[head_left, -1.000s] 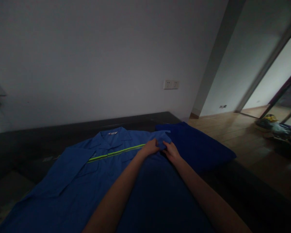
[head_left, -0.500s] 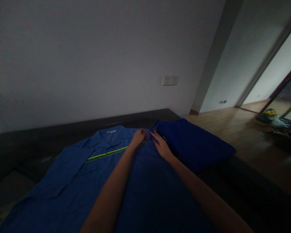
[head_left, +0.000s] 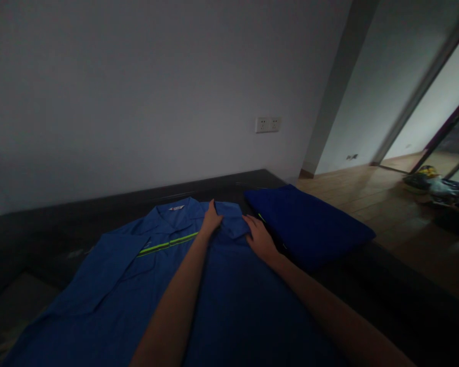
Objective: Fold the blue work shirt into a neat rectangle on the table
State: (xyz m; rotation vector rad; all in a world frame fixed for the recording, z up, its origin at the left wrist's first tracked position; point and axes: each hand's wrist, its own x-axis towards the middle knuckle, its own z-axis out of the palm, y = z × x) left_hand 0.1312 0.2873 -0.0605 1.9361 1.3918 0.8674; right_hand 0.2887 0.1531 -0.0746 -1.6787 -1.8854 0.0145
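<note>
A blue work jacket [head_left: 137, 285] lies spread face up on a dark table, with its collar toward the wall and a yellow-green stripe across the chest. Its sleeve on the left is folded inward over the front. On the right, a flap of the jacket's fabric is turned over near the shoulder. My left hand [head_left: 212, 220] is closed at the left side of this flap; part of its grip is hidden. With the fingertips of my right hand [head_left: 260, 239] I grip the flap's right edge.
Beside the jacket on the right lies a folded darker blue garment [head_left: 313, 221]. The dark table [head_left: 252, 178] stands against a pale wall with a double socket [head_left: 268, 125]. Bags and other items [head_left: 439, 186] lie on the floor at the far right.
The fabric flap, raised between my hands before, now lies flatter and spread toward the right. My right hand has moved slightly down and right; the left has shifted slightly left.
</note>
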